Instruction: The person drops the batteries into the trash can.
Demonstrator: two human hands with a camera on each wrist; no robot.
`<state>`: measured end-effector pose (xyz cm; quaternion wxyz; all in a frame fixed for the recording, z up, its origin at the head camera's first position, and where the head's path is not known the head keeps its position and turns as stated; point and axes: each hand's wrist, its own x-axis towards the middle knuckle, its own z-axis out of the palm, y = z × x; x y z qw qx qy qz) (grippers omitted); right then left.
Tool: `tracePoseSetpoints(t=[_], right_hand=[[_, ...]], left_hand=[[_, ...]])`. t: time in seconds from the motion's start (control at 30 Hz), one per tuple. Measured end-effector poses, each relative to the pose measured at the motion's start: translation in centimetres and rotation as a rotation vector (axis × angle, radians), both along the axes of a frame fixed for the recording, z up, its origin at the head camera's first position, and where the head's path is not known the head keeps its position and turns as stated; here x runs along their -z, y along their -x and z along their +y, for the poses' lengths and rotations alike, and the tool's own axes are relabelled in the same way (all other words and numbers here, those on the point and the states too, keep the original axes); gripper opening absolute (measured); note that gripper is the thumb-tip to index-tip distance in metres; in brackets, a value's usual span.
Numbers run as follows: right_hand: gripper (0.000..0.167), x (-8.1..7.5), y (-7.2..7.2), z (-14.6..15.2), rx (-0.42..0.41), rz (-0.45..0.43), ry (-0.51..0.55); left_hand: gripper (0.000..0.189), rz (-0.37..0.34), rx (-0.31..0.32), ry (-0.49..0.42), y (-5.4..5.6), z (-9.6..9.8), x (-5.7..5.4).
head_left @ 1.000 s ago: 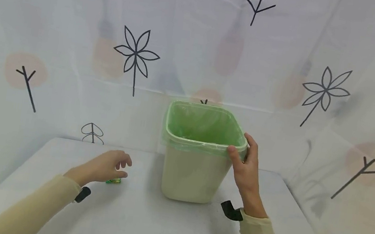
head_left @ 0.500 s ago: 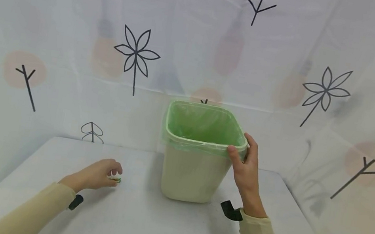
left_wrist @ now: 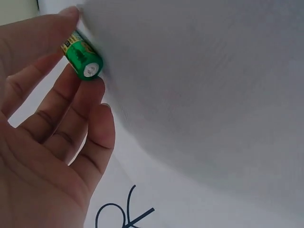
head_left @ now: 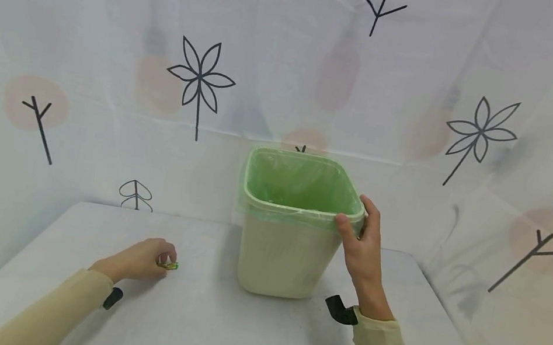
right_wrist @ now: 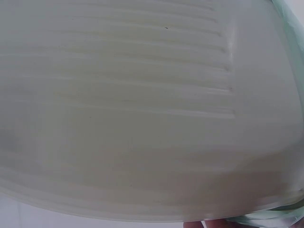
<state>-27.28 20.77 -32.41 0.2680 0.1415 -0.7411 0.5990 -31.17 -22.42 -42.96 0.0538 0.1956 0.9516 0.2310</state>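
Note:
A green battery with yellow markings (head_left: 169, 266) lies between the thumb and fingers of my left hand (head_left: 141, 259), close over the white table. In the left wrist view the battery (left_wrist: 84, 58) shows its flat silver end, pinched by thumb and fingertips. A pale trash bin (head_left: 285, 259) stands upright to the right, lined with a thin green bag (head_left: 301, 182) folded over its rim. My right hand (head_left: 364, 255) grips the bin's near right corner, thumb on the front of the rim. The right wrist view is filled by the bin's ribbed side (right_wrist: 133, 95), with fingertips at the bottom edge.
The white table (head_left: 211, 334) ends at a hanging cloth (head_left: 244, 103) printed with flowers and twigs, right behind the bin. More cloth closes off both sides. Dark straps (head_left: 342, 311) sit at both wrists.
My left hand has come down and slightly back toward me, and its thumb and fingers have closed on the battery. The right hand and the bin have kept their places.

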Motion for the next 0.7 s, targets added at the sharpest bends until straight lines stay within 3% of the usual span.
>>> tracePoseSetpoints(t=[0.27, 0.7], right_hand=[[0.061, 0.07, 0.02, 0.12, -0.018, -0.001, 0.014], [0.061, 0.05, 0.00, 0.03, -0.008, 0.000, 0.002]], left_hand=[[0.022, -0.089, 0.002, -0.051, 0.20, 0.26, 0.83], [0.020, -0.104, -0.023, -0.040, -0.21, 0.58, 0.76]])
